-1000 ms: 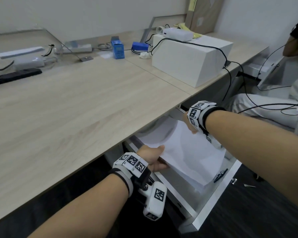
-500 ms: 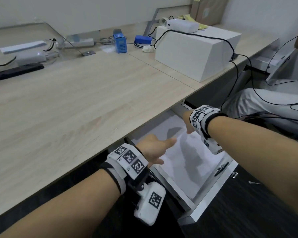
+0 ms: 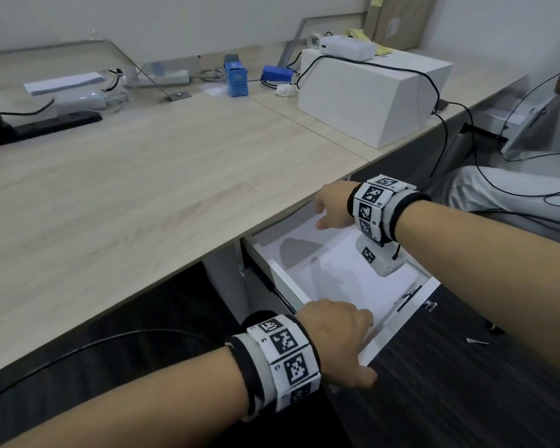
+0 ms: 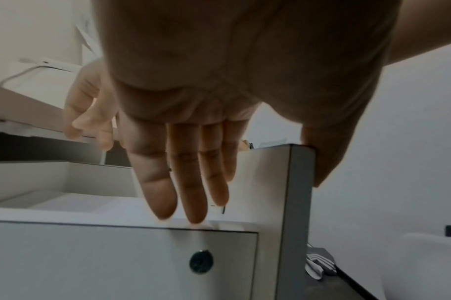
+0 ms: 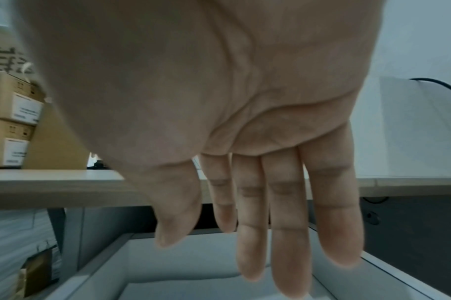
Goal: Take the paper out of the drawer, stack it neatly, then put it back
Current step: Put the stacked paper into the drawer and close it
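Paper (image 3: 343,279) lies flat inside the open white drawer (image 3: 285,282) under the wooden desk (image 3: 143,189). Left hand (image 3: 337,337) is at the drawer's front corner, fingers straight, thumb outside the panel. Right hand (image 3: 332,205) hovers above the drawer's back, relaxed, holding nothing.

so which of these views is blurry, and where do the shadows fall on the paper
Head view: sharp; both arms cast soft grey shadows on the paper in the drawer, and straight desk edges bow from the wide lens. Left wrist view: left hand is soft and dim. Right wrist view: right hand fills the frame, fingertips smeared.
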